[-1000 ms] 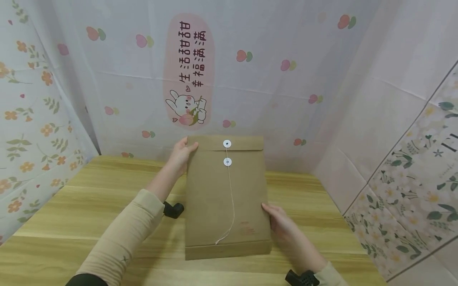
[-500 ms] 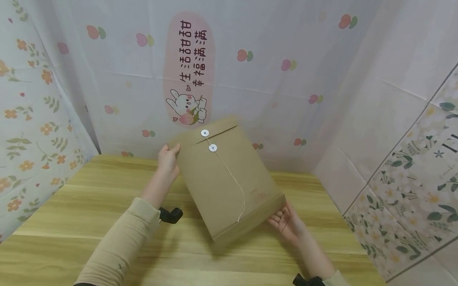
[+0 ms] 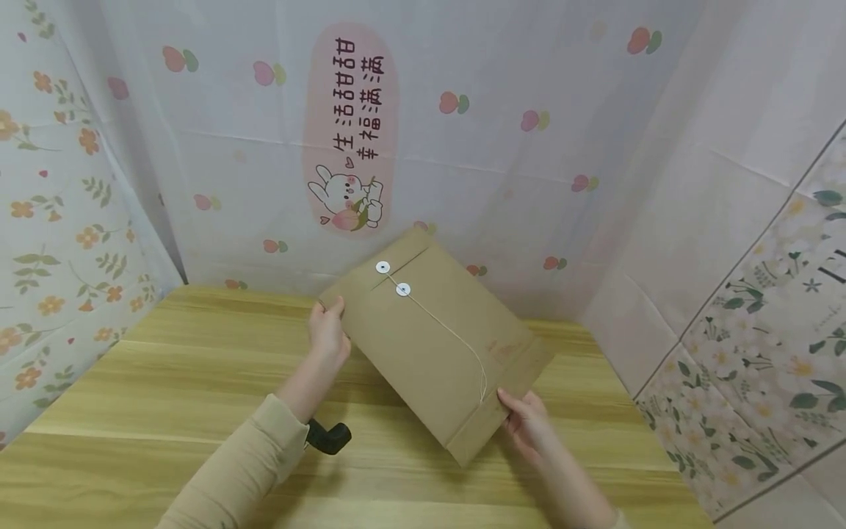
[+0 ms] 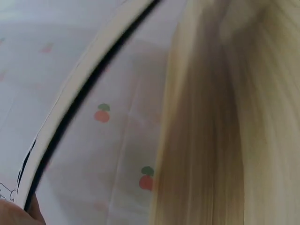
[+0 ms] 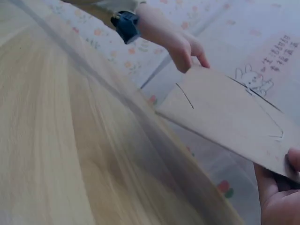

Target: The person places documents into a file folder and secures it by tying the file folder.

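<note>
Both hands hold a brown kraft string-tie document envelope (image 3: 436,345) above the table, turned slantwise. Two white paper discs (image 3: 403,289) sit near its flap, and a thin string (image 3: 463,339) trails from them down the front. My left hand (image 3: 328,332) pinches the upper left corner, thumb in front and fingers behind. At the lower end my right hand (image 3: 531,426) grips the edge with the thumb on the front face. The left wrist view catches the envelope (image 4: 75,103) nearly edge-on. Whether anything is inside cannot be seen.
Beneath lies a wood-grain table (image 3: 198,382). A white curtain (image 3: 489,184) printed with fruit and a rabbit hangs behind it, with floral panels (image 3: 780,353) at the sides. A black wrist camera (image 3: 329,438) juts from my left sleeve.
From facing me upright, the envelope has swung so its top points left and its bottom right. My right hand has shifted from the side edge to the bottom end; my left hand has lowered.
</note>
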A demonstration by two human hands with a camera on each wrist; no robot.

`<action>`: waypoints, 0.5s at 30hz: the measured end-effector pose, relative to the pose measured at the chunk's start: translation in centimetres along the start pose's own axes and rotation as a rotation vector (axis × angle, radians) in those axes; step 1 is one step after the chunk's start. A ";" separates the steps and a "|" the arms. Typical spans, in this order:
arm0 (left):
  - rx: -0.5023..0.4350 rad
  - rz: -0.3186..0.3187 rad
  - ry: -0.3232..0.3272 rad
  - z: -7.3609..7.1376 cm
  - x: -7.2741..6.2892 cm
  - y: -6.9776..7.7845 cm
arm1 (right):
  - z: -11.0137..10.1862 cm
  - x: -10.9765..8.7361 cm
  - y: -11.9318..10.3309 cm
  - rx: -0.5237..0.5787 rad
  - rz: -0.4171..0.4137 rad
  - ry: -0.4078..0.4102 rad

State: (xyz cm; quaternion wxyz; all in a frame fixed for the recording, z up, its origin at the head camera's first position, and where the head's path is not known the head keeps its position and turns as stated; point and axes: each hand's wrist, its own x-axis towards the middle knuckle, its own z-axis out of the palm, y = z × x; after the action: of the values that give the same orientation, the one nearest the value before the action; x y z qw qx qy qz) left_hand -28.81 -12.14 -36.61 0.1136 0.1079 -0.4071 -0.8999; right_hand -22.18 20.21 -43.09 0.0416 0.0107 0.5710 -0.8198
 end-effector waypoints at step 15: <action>0.738 -0.146 -0.393 -4.5 1.0 -1.0 | -7.4 2.0 -5.4 -0.443 0.043 -0.135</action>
State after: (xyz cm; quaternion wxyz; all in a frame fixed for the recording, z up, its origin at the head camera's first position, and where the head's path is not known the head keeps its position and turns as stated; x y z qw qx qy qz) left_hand -28.59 -14.92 -40.38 -0.0763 -0.0039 -0.7073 -0.7027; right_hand -24.82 28.85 -40.78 0.0984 -0.0416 0.7325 -0.6723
